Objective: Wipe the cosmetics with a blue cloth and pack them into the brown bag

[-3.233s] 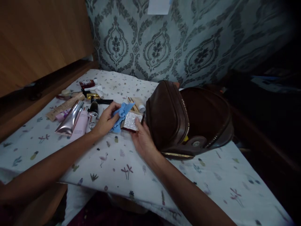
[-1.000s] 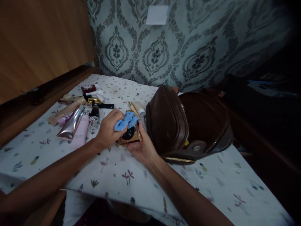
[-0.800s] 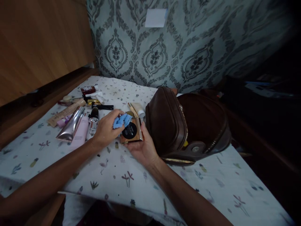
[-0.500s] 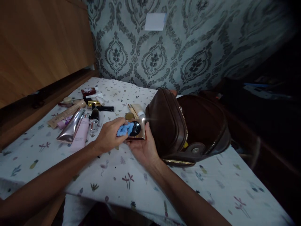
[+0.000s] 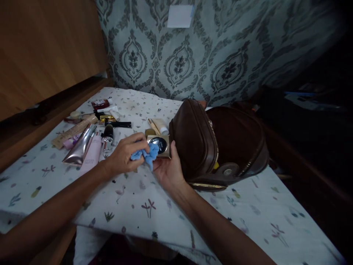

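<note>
Printed tablecloth [image 5: 165,217] nearest you. Right hand [image 5: 171,170], palm up, half-curled under the gold compact [image 5: 162,145], thumb along its right edge, presumably steadying its labelled face; left hand [image 5: 127,151], wrist angled inward, pinches the blue cloth [image 5: 151,152] against it. Beyond your fingers: cream tube [image 5: 159,124], patterned wall [image 5: 178,66].

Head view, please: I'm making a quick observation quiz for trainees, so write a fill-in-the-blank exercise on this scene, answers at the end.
The left hand grips a crumpled fabric cloth coloured ____.
The right hand holds a flat rectangular case coloured ____.
In the picture, the dark brown leather bag is to the ____ of the case.
The slim tube between the shiny metallic tube and the black-and-silver cylindrical item is pale ____.

Missing words: blue; gold; right; pink.
</note>
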{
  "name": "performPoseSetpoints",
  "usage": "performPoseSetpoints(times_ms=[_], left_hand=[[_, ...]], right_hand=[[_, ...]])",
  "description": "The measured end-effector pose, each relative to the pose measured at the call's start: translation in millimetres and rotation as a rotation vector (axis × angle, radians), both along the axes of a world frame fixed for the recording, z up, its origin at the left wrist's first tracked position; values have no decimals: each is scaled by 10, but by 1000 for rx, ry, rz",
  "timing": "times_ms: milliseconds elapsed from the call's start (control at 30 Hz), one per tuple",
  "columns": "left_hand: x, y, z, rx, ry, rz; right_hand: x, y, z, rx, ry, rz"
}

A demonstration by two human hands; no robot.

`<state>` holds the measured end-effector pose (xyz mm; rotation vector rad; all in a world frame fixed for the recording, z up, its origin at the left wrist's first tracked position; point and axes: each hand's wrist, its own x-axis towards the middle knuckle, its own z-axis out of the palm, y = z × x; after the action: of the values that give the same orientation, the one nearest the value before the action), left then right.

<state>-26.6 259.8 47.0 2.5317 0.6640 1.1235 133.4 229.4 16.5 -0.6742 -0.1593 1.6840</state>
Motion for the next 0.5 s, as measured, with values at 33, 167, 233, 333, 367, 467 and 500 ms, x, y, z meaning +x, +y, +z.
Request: performPoseSetpoints(times_ms=[33,167,233,333,367,467,500], left_hand=[[-15,24,-6,-12,-26,27],[-35,104,-78,-55,-128,159],[-22,126,-115,-131,-181,231],[16,126,-146,-333,-274,286],[32,119,-153,-396,-299,282],[81,77,-174,-478,-318,248],[96,59,-183,-477,-304,244]], right_hand=[[0,-9,16,13,13,8],[7,-49,81,66,52,79],[12,-57,99,74,65,102],[2,-45,120,18,71,109],[-7,-37,128,-19,66,103],[-46,-11,133,-160,17,60],[-60,-3,124,-203,3,42]])
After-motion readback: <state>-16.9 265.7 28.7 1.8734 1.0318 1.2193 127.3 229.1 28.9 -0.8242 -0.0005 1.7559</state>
